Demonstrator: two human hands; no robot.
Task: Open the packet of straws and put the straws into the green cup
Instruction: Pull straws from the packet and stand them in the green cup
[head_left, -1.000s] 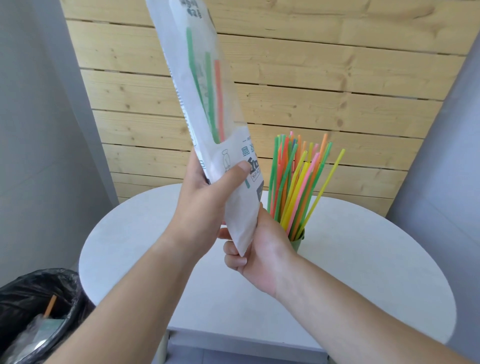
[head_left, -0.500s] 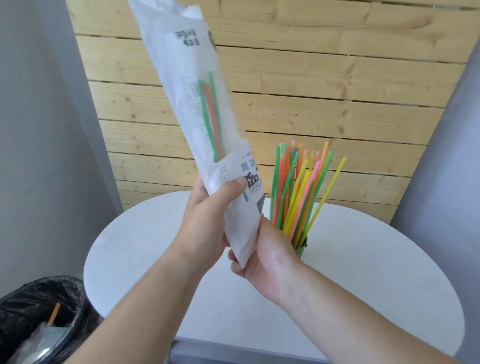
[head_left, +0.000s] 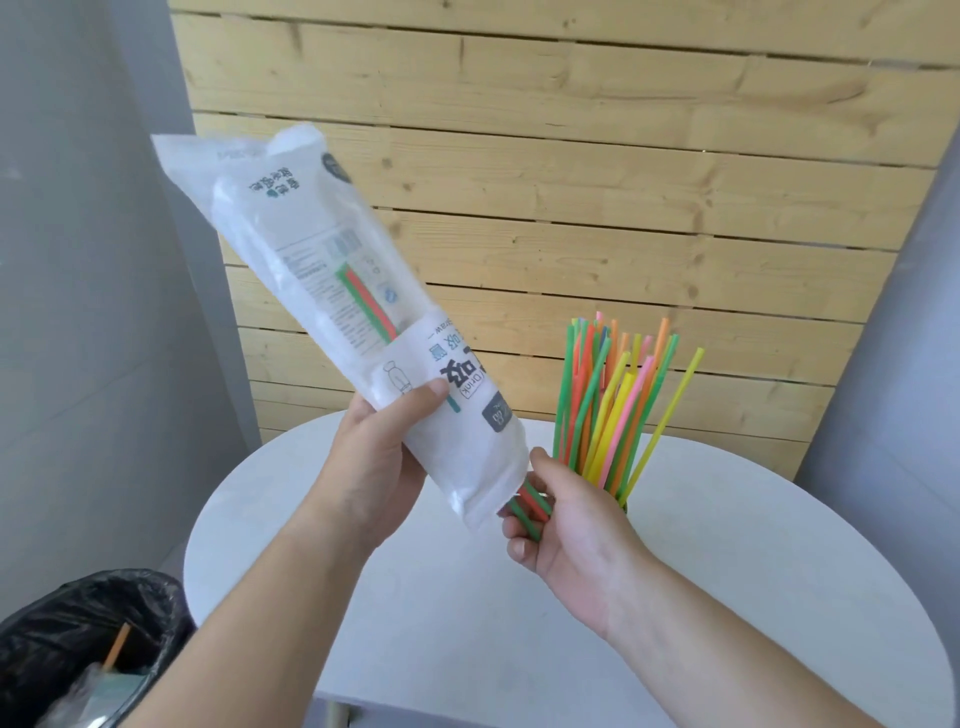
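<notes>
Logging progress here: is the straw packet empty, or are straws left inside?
Not empty. Green and red straws show through the packet and stick out of its lower end, where the right hand grips them.

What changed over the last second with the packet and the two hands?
The packet has tilted, its top leaning further left. The right hand now pinches green and red straws drawn partly out of its open lower end; none showed there before. The left hand keeps its grip on the packet. The bunch in the cup stays put.
</notes>
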